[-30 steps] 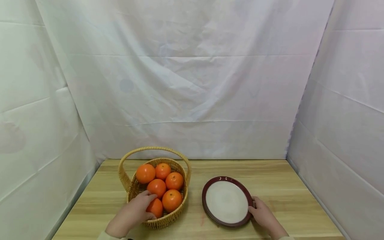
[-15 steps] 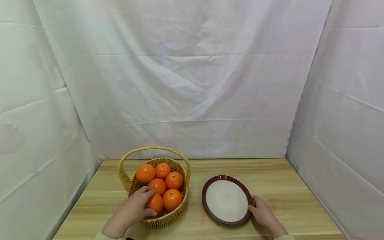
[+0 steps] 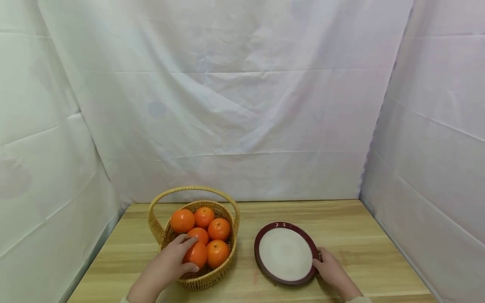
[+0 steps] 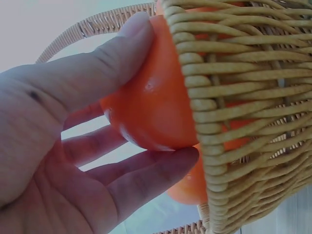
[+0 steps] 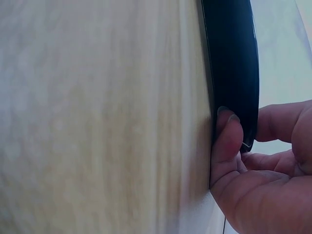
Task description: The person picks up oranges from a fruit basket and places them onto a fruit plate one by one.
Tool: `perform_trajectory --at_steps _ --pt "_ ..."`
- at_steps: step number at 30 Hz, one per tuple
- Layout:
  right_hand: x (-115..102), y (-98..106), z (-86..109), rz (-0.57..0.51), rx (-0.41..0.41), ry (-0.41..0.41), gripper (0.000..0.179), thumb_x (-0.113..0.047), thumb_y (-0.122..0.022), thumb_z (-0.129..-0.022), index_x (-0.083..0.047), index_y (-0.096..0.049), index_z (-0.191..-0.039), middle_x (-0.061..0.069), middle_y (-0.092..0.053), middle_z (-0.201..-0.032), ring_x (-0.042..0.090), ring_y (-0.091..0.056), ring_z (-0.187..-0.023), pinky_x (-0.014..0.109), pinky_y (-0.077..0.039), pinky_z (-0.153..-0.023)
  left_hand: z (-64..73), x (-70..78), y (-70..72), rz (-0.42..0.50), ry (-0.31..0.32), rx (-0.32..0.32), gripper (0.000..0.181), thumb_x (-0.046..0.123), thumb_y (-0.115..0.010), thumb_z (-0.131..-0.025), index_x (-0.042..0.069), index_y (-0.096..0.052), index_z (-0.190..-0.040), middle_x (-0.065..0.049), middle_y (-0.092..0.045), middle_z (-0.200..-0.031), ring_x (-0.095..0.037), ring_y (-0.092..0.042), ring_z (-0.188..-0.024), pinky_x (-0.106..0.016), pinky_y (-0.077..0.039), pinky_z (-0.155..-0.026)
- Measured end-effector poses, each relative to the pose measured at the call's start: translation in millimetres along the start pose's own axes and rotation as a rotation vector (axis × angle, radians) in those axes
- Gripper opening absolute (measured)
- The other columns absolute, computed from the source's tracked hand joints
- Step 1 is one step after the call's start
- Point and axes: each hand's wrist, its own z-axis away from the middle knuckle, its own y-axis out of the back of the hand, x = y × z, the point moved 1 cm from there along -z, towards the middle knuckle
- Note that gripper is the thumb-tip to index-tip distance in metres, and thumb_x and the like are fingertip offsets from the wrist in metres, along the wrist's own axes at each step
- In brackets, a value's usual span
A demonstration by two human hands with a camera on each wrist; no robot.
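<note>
My left hand reaches over the near left rim of a wicker basket. It grips a smooth, round orange, thumb on the near side and fingers across its far side. Seen from the left wrist, the held orange sits at the basket's woven rim, partly hidden by it. On the right, my right hand pinches the right edge of a plate with a white centre and dark red rim. The right wrist view shows fingers under the plate's dark edge and the thumb on its face.
Several other oranges fill the basket. Its tall arched handle rises over the fruit. Both basket and plate stand on a wood-grain table. White cloth hangs behind and along both sides.
My left hand has closed more fully around the near orange, which has come up slightly, covering more of the orange behind it. The right hand and plate have hardly moved.
</note>
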Motion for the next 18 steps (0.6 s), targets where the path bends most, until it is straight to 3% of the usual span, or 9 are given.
perform_trajectory --at_steps 5,18 --pt "0.1 -0.8 -0.9 -0.001 0.009 0.013 0.049 -0.003 -0.053 -0.097 0.017 -0.041 -0.139 0.018 -0.062 -0.106 0.021 -0.06 -0.095 0.033 -0.053 -0.079 -0.3 3.7 2.7 -0.001 -0.029 0.031 0.067 0.032 -0.087 -0.076 0.006 -0.063 -0.134 -0.009 -0.06 -0.126 -0.025 -0.062 -0.111 -0.049 -0.053 -0.095" --pt "1.6 -1.2 -1.3 0.001 0.014 0.006 0.048 -0.004 -0.053 -0.096 0.016 -0.043 -0.139 0.017 -0.063 -0.107 0.021 -0.06 -0.095 0.031 -0.052 -0.077 -1.1 16.4 3.7 0.011 -0.024 0.058 0.068 0.031 -0.085 -0.078 0.009 -0.061 -0.138 -0.008 -0.06 -0.129 -0.026 -0.062 -0.113 -0.049 -0.054 -0.094"
